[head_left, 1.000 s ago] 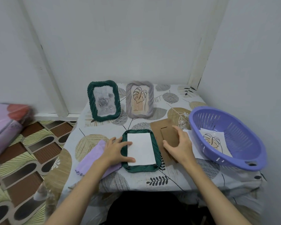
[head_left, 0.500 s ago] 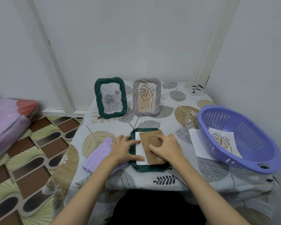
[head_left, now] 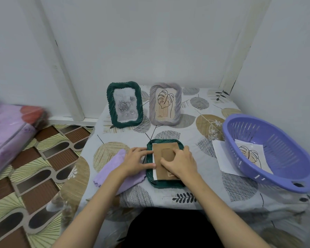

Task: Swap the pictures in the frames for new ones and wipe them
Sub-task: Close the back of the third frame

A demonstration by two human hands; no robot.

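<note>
I see my right hand (head_left: 180, 162) pressing flat on the brown backing board (head_left: 164, 149), which lies in the face-down green frame (head_left: 164, 183) near the counter (head_left: 195, 192) edge. My left hand (head_left: 135, 162), fingers relaxed, steadies the frame's left rim, resting over the purple cloth (head_left: 113, 169). Farther back, two frames stand upright.

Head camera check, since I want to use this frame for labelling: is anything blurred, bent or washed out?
Head view: light is soft and even, no glare, faint shadows. The face-down green frame, brown backing board and both hands are sharp. The pink bundle at the left edge is smeared. Wide-angle bending curves the wall strips and stretches the purple basket.
</note>
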